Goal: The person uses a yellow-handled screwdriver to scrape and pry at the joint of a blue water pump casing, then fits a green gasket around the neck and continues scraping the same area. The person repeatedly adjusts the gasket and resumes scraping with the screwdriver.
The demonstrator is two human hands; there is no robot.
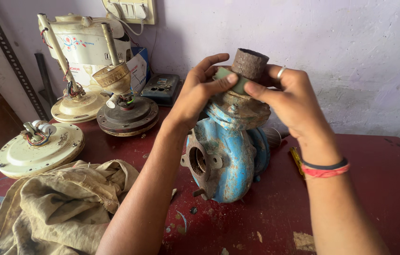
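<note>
Both hands were raised to the top of a blue pump body [230, 158] standing near the middle of a dark red table [374, 189]. The left hand [197, 94] had its thumb pressed against a small green piece [228, 78], with the fingers curled over above it. The right hand [287, 97] pinched the same green piece from the other side between thumb and forefinger; a ring showed on one finger, and dark and red bands circled the wrist. The green piece lay against the side of a short rusty pipe stub [249, 63] rising upright from the pump's corroded top flange [240, 108]. Whether the piece was wrapped around the stub could not be determined.

The pump's paint was chipped and rusted, and a round flanged port faced the lower left. A crumpled beige cloth [58, 208] lay on the table's near left corner. Beyond it sat three ceiling fan motors [39, 148] with exposed wiring, two cream and one dark. A switchboard [131, 9] was fixed to the pale purple wall behind. A yellow tool [297, 160] lay just right of the pump, partly hidden by the right wrist.
</note>
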